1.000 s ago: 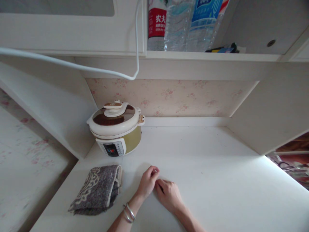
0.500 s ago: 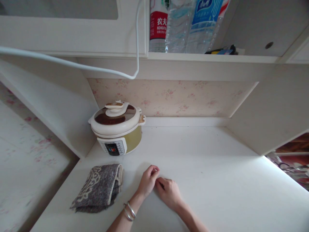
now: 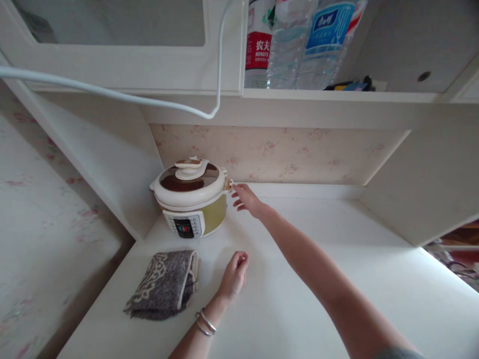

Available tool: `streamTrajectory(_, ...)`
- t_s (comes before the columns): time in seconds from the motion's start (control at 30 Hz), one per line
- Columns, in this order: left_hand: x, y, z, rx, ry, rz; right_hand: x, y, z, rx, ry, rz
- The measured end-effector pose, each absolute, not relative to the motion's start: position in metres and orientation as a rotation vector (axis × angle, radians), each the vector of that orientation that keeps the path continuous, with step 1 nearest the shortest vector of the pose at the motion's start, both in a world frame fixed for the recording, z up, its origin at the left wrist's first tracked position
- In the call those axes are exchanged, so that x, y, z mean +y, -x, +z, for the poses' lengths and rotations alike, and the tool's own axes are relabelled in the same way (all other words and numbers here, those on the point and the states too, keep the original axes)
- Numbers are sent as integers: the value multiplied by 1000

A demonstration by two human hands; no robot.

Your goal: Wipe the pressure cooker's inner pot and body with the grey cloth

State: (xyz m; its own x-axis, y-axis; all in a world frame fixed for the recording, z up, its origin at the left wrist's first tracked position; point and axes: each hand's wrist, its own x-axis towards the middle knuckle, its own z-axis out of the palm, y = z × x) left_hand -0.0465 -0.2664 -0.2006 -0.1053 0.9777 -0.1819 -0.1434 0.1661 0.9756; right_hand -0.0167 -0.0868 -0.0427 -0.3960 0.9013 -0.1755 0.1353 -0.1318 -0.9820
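Note:
A small electric cooker [image 3: 191, 199] with a white lid and olive body stands at the back left of the white counter [image 3: 322, 279]. My right hand [image 3: 246, 198] reaches out with fingers spread, its fingertips at the cooker's right side handle. My left hand [image 3: 234, 275] rests on the counter in a loose fist, two bangles on its wrist. A folded grey patterned cloth [image 3: 164, 284] lies just left of that hand.
A white cable [image 3: 217, 65] hangs in a loop from the upper cabinet. Water bottles [image 3: 299, 42] stand on the shelf above. A white side panel [image 3: 422, 179] closes the alcove on the right; floral wallpaper lines the back.
My right hand left its place beside my left hand and stretched forward to the cooker's right side. The left hand stayed put. The view shifted slightly.

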Motion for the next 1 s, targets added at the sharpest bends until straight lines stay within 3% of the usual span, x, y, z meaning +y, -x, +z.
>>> streamTrajectory(0.47, -272, 49, -204, 1321, -1013, 1245, -51, 33, -49, -1528, 1188, 1484)
streamTrajectory(1.0, -270, 54, -206, 1173, -461, 1642, -19, -153, -45, -1400, 1406, 1223)
